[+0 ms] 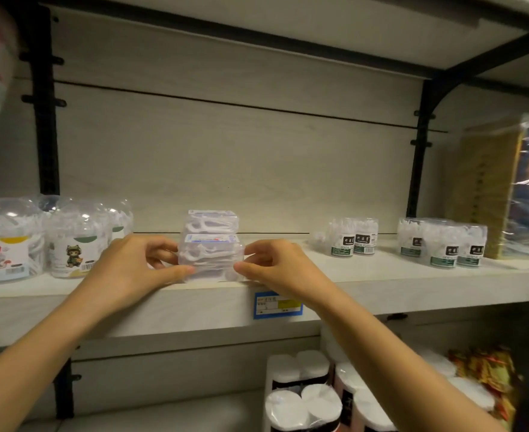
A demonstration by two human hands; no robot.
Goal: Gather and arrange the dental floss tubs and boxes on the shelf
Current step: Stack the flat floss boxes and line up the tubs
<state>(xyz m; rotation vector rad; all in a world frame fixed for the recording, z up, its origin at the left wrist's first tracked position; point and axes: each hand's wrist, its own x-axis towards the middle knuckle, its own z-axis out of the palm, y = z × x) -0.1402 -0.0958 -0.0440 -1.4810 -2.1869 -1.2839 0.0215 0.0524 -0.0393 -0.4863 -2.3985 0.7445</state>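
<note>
The clear floss box [211, 258] sits at the very front lip of the shelf [381, 285], about midway along it, and is pinched from both ends. The left hand [132, 269] curls thumb and fingers round its left end, and the right hand [275, 269] does the same at its right end. Through the clear plastic it cannot be told whether this is one box or two stacked. Just behind it a second clear box [212, 220] stands higher, apparently raised on another, and touches or nearly touches the held one. The chief risk is the edge. The held box's front looks level with the lip, so a slack pinch or a pull toward the person could tip it off, down toward the wrapped rolls [300, 391] below. Its smooth walls would likely slip under fingertips, while a harder squeeze might pop the lid. Pushed back too briskly, it would strike the second clear box, which looks tall and narrow enough to topple. The large tubs [76, 247] stand close to the left wrist, so a sideways sweep of that arm could nudge them. The small tubs [353, 241] on the right are well apart and look safe.
</note>
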